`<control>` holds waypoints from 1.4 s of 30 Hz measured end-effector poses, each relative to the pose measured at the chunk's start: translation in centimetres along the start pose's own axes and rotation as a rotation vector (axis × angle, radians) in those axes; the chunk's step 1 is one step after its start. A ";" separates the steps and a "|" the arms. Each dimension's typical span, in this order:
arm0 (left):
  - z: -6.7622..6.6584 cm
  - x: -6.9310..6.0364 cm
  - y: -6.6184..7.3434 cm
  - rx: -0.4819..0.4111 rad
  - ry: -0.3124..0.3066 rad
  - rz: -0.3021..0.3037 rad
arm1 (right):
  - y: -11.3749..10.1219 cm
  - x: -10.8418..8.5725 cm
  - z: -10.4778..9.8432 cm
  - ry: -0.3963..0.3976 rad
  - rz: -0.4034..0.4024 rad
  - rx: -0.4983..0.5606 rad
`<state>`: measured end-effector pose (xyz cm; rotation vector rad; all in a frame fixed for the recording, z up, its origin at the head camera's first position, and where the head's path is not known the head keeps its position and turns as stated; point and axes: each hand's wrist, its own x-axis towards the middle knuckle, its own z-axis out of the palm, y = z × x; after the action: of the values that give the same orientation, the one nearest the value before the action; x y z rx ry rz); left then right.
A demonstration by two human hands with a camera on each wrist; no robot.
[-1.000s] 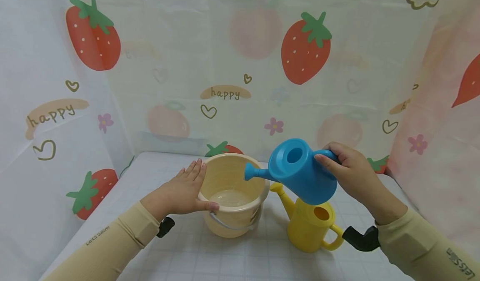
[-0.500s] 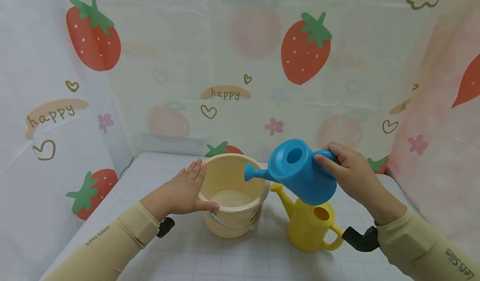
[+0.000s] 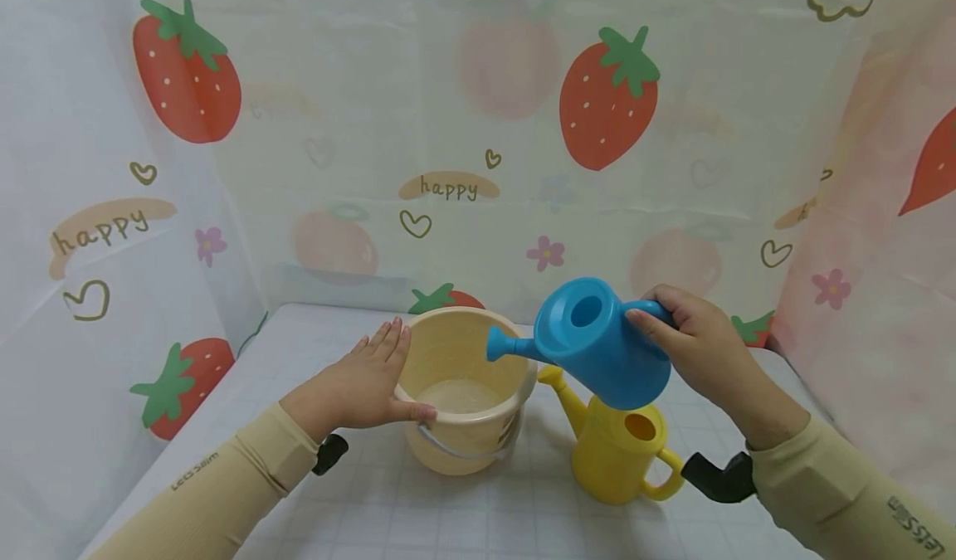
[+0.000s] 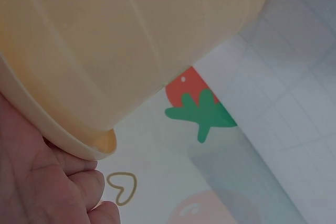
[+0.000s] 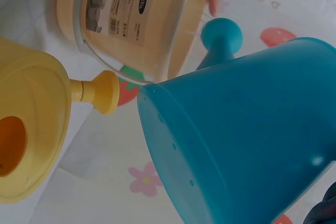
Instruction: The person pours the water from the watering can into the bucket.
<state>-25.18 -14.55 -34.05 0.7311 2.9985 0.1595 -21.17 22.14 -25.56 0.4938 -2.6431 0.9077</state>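
Observation:
A cream bucket [image 3: 458,444] stands upright on the table, its pale handle hanging down at the front. My left hand [image 3: 358,382] rests on its left rim, fingers straight and thumb on the near edge. My right hand [image 3: 702,344] grips the handle of a blue watering can [image 3: 597,344] and holds it in the air. That can is tilted, its spout pointing left over the bucket's opening. The right wrist view shows faint streaks by the blue spout's head [image 5: 222,34]. Below the blue can, a yellow watering can [image 3: 616,460] stands upright on the table.
The table [image 3: 358,510] wears a white checked cover. Printed curtains with strawberries [image 3: 608,99] hang at the back and on both sides. A product label [image 5: 121,9] is on the bucket's side. Black camera mounts [image 3: 720,477] sit at the wrists.

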 end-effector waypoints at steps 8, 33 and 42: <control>0.1 0.1 0.0 -0.002 -0.004 0.000 | 0.1 0.0 0.1 0.003 -0.007 0.005; 0.4 0.3 -0.2 0.011 -0.006 -0.008 | -0.1 0.1 0.1 0.002 -0.020 0.009; 0.3 0.3 -0.1 0.010 -0.007 -0.010 | -0.2 0.1 0.1 -0.006 -0.015 0.009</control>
<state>-25.45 -14.53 -34.38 0.7165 2.9981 0.1409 -21.17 21.95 -25.52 0.5189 -2.6379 0.9149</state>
